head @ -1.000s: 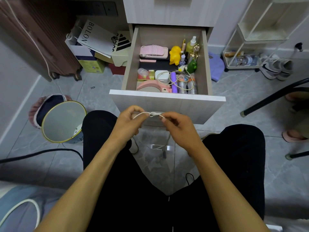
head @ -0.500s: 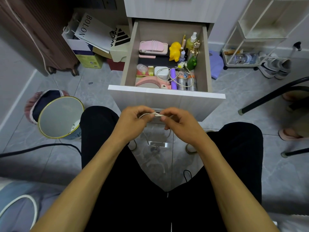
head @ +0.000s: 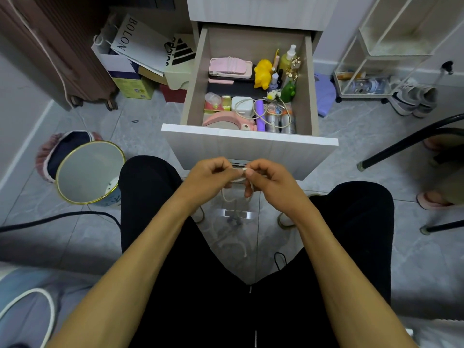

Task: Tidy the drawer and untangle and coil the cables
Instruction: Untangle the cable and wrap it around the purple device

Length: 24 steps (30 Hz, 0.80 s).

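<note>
My left hand and my right hand meet just below the front of the open drawer, both pinching a thin white cable between their fingertips. A loop of that cable hangs down between my knees. Inside the drawer lie a pink case wrapped in white cord, a yellow toy, a white charger and a loose beige cable draped over two small cans.
A round bin stands on the tiled floor to the left, with a black cord running past it. Bags and boxes sit left of the cabinet. A wire rack, shoes and black chair legs are on the right.
My hands have drawn closer together on the white cable, fingertips now nearly touching. The view has tilted slightly, so the drawer sits a little higher in frame.
</note>
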Available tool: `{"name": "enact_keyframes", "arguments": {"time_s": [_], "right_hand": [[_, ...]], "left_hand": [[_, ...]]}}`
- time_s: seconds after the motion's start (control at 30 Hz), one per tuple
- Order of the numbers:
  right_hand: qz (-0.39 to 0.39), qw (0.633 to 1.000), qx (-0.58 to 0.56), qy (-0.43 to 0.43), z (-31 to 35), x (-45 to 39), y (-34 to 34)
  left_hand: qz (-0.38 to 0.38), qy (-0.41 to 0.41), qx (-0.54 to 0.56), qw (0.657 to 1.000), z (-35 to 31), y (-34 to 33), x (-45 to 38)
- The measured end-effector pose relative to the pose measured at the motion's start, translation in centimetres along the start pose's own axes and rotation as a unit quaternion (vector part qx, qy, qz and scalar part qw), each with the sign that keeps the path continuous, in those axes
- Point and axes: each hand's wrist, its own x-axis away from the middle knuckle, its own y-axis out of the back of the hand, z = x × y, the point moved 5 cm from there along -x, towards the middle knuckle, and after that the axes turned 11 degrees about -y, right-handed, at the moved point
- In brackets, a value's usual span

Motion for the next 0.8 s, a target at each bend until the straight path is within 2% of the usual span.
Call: {"name": "enact_keyframes", "arguments": {"time_s": [0.03, 0.1, 0.2, 0.27, 0.37, 0.43, 0.57, 0.67, 0.73, 0.8], "right_hand": [[0.004, 1.0, -0.016, 0.005, 0.3, 0.0, -0.1], [0.002, 0.999, -0.047, 0.019, 0.8, 0.0, 0.0], [-0.015, 0.998, -0.052, 0.035, 1.3, -0.1, 0.2], [-0.039, 0.998, -0.01, 0.039, 1.5, 0.1, 0.1], [-0.091, 0.988, 0.099, 0.073, 2.4, 0.4, -0.1], [-0.092, 0.981, 0.126, 0.116, 3.3, 0.6, 0.0], [0.0, 0.995, -0.068, 0.076, 3.0, 0.6, 0.3], [0.005, 0.983, -0.174, 0.052, 1.9, 0.0, 0.6], [0.001, 0.964, -0.261, 0.044, 1.4, 0.2, 0.6], [0.019, 0.925, -0.376, 0.039, 1.0, 0.5, 0.7]], "left_hand": [[-0.001, -0.008, 0.012, 1.0, -0.3, 0.2, -0.3], [-0.026, -0.002, 0.138, 0.99, -0.6, 0.2, -0.6], [-0.064, 0.024, 0.361, 0.93, -0.2, 0.2, -1.1], [-0.073, 0.03, 0.42, 0.904, 0.1, 0.0, -1.1], [-0.074, 0.037, 0.378, 0.922, 0.1, -0.6, -1.0], [-0.081, 0.056, 0.334, 0.937, 0.0, -0.6, -1.0], [-0.106, 0.082, 0.254, 0.958, -0.4, -0.4, -0.7], [-0.114, 0.075, 0.167, 0.977, -0.5, -0.9, -0.5], [-0.12, 0.062, 0.111, 0.985, -0.6, -1.3, -0.8], [-0.13, 0.045, 0.06, 0.989, -0.4, -1.7, -1.2]]}}
